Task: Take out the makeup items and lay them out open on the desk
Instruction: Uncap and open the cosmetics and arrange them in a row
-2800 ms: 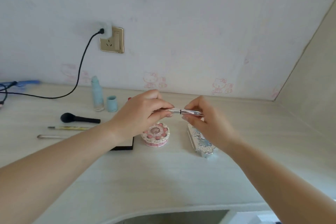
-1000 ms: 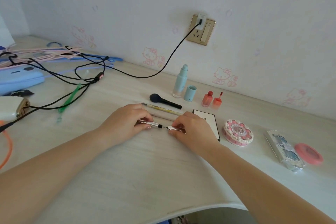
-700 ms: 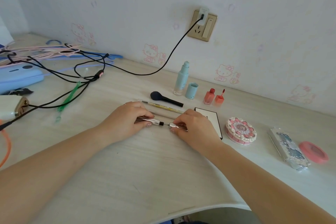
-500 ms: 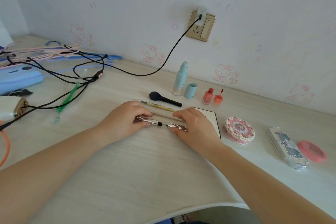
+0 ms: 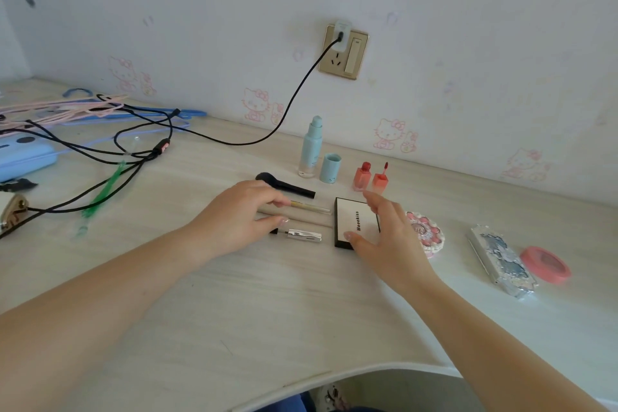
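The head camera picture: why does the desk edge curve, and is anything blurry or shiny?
Head view: the wide lens bows the desk edge; daylight is soft, shadows faint; the right hand looks slightly smeared; the silver tube glints.

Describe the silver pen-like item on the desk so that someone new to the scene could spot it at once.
Start at the wall socket and drop to the white Mookiss palette on the desk. Just left of its near corner lies the silver tube. Of the stick-shaped items there, it is nearest the desk's front edge and the only shiny metallic one.
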Demonstrator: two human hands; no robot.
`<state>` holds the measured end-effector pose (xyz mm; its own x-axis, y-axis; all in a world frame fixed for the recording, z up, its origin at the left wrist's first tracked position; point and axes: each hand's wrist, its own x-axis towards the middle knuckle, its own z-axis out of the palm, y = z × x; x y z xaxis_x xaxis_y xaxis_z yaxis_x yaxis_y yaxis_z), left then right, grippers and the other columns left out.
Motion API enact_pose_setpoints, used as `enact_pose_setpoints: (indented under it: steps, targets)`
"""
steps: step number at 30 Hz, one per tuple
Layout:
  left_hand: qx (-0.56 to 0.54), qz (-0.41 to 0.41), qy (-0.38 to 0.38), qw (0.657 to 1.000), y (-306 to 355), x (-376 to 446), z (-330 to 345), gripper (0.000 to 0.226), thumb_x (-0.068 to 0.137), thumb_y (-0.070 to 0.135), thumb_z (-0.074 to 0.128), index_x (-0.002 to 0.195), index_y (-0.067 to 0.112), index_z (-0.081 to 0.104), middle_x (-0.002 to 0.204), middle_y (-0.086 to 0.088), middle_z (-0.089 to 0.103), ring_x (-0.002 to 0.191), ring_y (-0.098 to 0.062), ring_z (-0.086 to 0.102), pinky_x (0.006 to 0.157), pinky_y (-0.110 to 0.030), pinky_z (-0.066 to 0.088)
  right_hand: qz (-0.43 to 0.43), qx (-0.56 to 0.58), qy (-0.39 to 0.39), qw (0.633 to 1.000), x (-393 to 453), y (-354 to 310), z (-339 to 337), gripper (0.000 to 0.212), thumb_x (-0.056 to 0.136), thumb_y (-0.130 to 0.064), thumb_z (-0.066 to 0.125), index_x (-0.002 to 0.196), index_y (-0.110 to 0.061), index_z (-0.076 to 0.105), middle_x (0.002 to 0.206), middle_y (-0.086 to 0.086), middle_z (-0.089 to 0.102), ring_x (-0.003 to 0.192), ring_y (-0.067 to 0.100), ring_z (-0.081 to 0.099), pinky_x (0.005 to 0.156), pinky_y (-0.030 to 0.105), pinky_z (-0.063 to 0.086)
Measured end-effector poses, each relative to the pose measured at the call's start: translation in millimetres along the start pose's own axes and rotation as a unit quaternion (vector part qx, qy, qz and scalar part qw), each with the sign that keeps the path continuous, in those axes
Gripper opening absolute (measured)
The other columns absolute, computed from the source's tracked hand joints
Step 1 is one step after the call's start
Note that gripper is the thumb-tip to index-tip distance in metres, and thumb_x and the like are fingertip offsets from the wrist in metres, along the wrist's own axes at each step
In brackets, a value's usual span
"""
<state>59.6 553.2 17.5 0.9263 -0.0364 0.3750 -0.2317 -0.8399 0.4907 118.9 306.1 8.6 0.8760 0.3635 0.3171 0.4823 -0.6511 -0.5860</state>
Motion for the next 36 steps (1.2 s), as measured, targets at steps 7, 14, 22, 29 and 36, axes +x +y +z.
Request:
enact_pose_setpoints:
  steps: [7,14,22,29,36]
  targets:
    - [-0.026,-0.041,-0.126,0.991,48.8,26.9,30.8,0.04,0.095,0.04,0.045,0.133,0.025,0.048,0.13,0.007,0.059,0.121,-0.013,0.052,0.1,-0.03,0.041,0.007,-0.036,-0.024,0.999,3.0,-3.9,13.6,0.082,0.078,-0.033,0.069,0.145,-0.025,0.023,0.144,0.0,0.032,0.129,0.018,0.037,0.092,0.023,0.032]
    - [0.004,-0.055,-0.141,0.988,65.1,35.3,46.6,0.043,0.1,0.035,0.032,0.142,0.029,0.031,0.121,0.0,0.062,0.115,-0.024,0.053,0.093,-0.034,0.042,0.021,-0.061,-0.028,0.998,8.3,-8.3,20.0,0.09,0.075,-0.044,0.067,0.147,-0.021,0.018,0.146,0.002,0.03,0.132,0.021,0.035,0.099,0.035,0.036]
    - [-0.034,-0.064,-0.093,0.993,75.3,32.8,46.0,0.044,0.096,0.036,0.042,0.139,0.028,0.039,0.128,0.006,0.059,0.12,-0.016,0.053,0.096,-0.035,0.043,-0.005,0.014,0.064,0.998,2.7,-4.9,14.6,0.072,0.075,-0.03,0.07,0.138,-0.022,0.036,0.141,-0.004,0.038,0.126,0.015,0.043,0.088,0.028,0.045]
    - [-0.341,-0.166,-0.058,0.924,93.7,36.6,46.1,0.015,0.089,0.026,0.058,0.099,0.037,0.06,0.084,0.012,0.075,0.076,0.002,0.069,0.058,-0.013,0.051,-0.067,0.087,0.105,0.988,-9.9,-18.6,1.0,0.076,0.072,-0.024,0.076,0.137,-0.02,0.038,0.144,-0.007,0.033,0.134,0.005,0.031,0.095,0.016,0.036]
    - [-0.35,-0.127,-0.063,0.926,103.7,35.3,33.0,0.031,0.092,0.029,0.05,0.085,0.054,0.068,0.096,0.003,0.074,0.09,-0.012,0.069,0.086,-0.036,0.056,-0.149,0.008,0.001,0.989,-22.9,1.0,-47.1,0.076,0.069,-0.037,0.079,0.135,-0.028,0.042,0.151,-0.016,0.015,0.141,0.005,0.013,0.106,0.037,0.037]
